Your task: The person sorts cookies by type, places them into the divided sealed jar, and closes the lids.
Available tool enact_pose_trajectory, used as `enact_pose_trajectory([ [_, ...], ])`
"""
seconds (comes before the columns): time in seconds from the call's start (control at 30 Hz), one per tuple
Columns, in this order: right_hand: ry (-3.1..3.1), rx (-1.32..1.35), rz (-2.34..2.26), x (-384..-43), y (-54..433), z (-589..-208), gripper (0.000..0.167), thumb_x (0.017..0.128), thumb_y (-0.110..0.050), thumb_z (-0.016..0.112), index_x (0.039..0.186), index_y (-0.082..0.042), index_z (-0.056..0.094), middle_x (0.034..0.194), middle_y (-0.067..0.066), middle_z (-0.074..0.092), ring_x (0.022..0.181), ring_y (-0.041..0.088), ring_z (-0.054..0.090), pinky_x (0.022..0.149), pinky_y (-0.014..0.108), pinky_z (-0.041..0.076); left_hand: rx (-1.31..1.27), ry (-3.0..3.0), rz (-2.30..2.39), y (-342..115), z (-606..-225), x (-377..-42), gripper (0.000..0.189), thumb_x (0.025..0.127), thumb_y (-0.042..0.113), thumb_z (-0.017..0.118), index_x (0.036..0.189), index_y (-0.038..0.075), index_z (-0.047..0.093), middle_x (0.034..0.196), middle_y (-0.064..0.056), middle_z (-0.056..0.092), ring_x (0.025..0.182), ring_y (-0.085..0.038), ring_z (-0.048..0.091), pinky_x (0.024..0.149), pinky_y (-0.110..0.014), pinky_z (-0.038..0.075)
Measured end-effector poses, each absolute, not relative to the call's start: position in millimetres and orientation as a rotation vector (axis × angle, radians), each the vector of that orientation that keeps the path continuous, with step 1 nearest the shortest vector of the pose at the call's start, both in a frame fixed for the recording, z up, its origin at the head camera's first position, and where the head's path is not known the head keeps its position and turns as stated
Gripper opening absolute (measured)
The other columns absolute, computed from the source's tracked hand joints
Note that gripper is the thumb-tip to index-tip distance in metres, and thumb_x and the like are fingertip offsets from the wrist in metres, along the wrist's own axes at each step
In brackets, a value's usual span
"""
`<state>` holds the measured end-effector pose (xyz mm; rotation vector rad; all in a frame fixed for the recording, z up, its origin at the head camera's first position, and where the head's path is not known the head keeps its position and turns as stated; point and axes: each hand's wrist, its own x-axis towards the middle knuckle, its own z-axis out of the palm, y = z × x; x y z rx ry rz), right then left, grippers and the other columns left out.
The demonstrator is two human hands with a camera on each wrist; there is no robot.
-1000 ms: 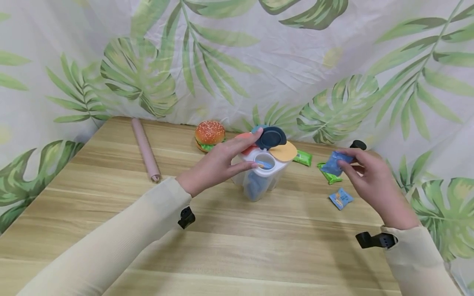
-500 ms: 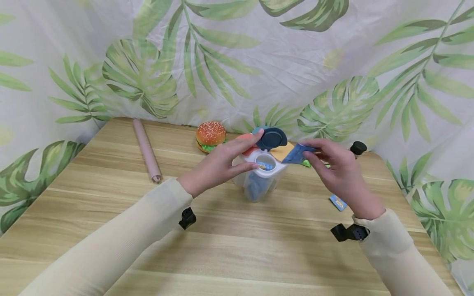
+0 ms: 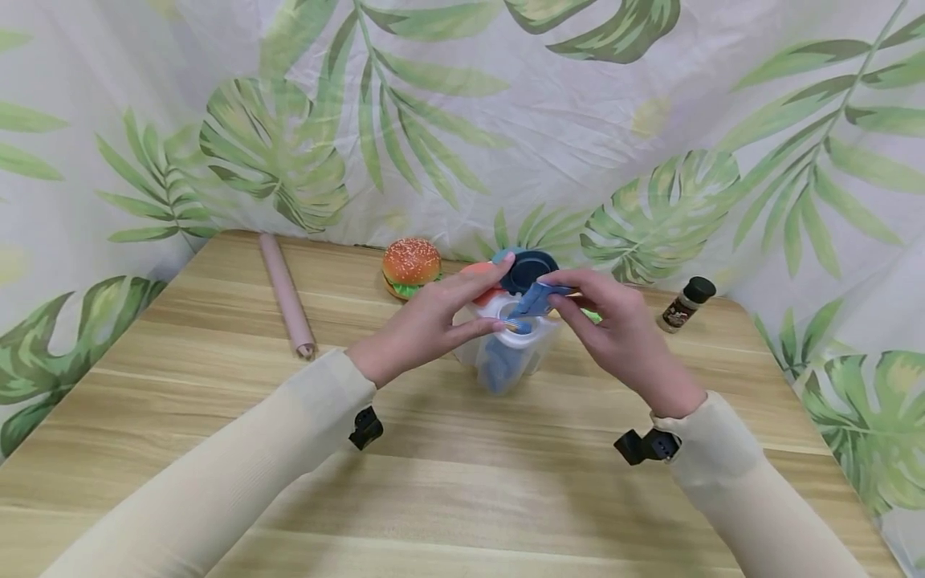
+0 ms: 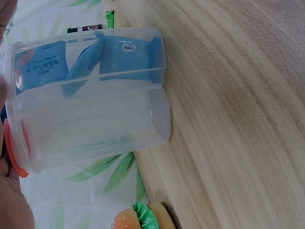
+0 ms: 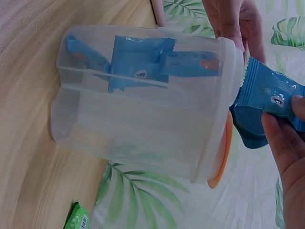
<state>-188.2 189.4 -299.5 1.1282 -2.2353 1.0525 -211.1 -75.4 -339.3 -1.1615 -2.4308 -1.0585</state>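
Observation:
A clear plastic storage container (image 3: 506,369) with a white top stands mid-table, its navy flip lid (image 3: 533,271) raised from a round opening. My left hand (image 3: 433,317) reaches across its top, straight fingers touching the raised lid and thumb at the opening's rim. My right hand (image 3: 614,337) pinches a small blue snack packet (image 5: 269,90) by one end, between thumb and fingers. That packet's free end is right at the opening and overlaps its rim in the head view. Several similar blue packets (image 5: 140,62) lie inside one compartment; the neighbouring compartment (image 5: 138,124) looks empty.
A toy hamburger (image 3: 412,263) sits behind my left hand, and a rolled pink mat (image 3: 285,293) lies farther left. Right of the container stands a black-capped seasoning bottle (image 3: 686,303). A green packet (image 5: 77,217) lies beyond the container. Patterned cloth (image 3: 462,120) hangs behind the table.
My right hand has carried the blue packet leftward from the table's right side to the container's opening, uncovering the seasoning bottle. My left hand has stayed on the container.

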Motion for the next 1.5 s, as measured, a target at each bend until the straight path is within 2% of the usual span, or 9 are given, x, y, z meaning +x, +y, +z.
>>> enact_pose_trajectory([
  [0.17,-2.263,1.117,1.024,-191.0,184.6,-304.7,0.032,0.091,0.011,0.072,0.121,0.001,0.072,0.115,0.014,0.076,0.105,0.022,0.074,0.091,0.013,0.058,-1.167,-2.432,-1.065,-76.1,-339.2,-211.2,0.082,0.097,0.026,0.076,0.165,0.015,0.033,0.166,-0.004,0.045,0.15,-0.024,0.05,0.121,-0.04,0.045],
  [0.4,-2.302,1.11,0.983,-194.0,181.9,-308.4,0.031,0.094,0.005,0.073,0.123,-0.003,0.073,0.115,0.011,0.076,0.101,0.02,0.074,0.087,0.011,0.058,-1.174,-2.426,-1.061,-75.9,-339.5,-211.4,0.081,0.097,0.026,0.076,0.165,0.014,0.033,0.168,-0.004,0.042,0.153,-0.024,0.046,0.124,-0.04,0.042],
  [0.6,-2.335,1.117,0.91,-193.5,180.3,-309.1,0.03,0.094,0.003,0.073,0.123,-0.004,0.074,0.109,0.009,0.077,0.094,0.017,0.074,0.081,0.023,0.063,-1.17,-2.427,-1.055,-76.1,-340.5,-211.9,0.081,0.097,0.026,0.076,0.165,0.014,0.033,0.168,-0.004,0.041,0.151,-0.024,0.048,0.123,-0.04,0.044],
  [0.8,-2.36,1.154,0.878,-193.6,176.7,-310.2,0.027,0.095,0.0,0.074,0.121,-0.003,0.07,0.109,0.008,0.077,0.093,0.017,0.076,0.081,0.033,0.065,-1.159,-2.432,-1.06,-76.6,-341.2,-212.1,0.082,0.097,0.026,0.077,0.165,0.015,0.033,0.169,-0.004,0.04,0.15,-0.024,0.05,0.121,-0.04,0.046],
  [1.03,-2.328,1.19,0.869,-193.2,177.2,-316.1,0.024,0.092,0.002,0.077,0.115,-0.006,0.073,0.103,0.005,0.077,0.086,0.014,0.074,0.076,0.025,0.061,-1.163,-2.43,-1.056,-75.8,-341.1,-212.1,0.082,0.097,0.026,0.076,0.165,0.015,0.033,0.167,-0.004,0.043,0.149,-0.024,0.05,0.121,-0.04,0.046],
  [1.2,-2.324,1.233,0.883,-192.1,177.7,-317.2,0.026,0.093,0.003,0.076,0.116,-0.007,0.075,0.109,0.005,0.076,0.092,0.013,0.071,0.082,0.016,0.058,-1.167,-2.426,-1.063,-75.9,-341.8,-212.9,0.082,0.097,0.026,0.077,0.165,0.015,0.033,0.168,-0.003,0.041,0.149,-0.024,0.051,0.12,-0.04,0.047],
  [1.5,-2.32,1.228,0.783,-189.7,180.2,-322.3,0.028,0.091,0.003,0.077,0.118,-0.006,0.078,0.118,0.008,0.074,0.106,0.02,0.072,0.08,0.024,0.06,-1.166,-2.436,-1.06,-75.0,-342.3,-213.8,0.082,0.097,0.026,0.076,0.166,0.015,0.032,0.169,-0.004,0.04,0.151,-0.026,0.048,0.121,-0.042,0.046],
])
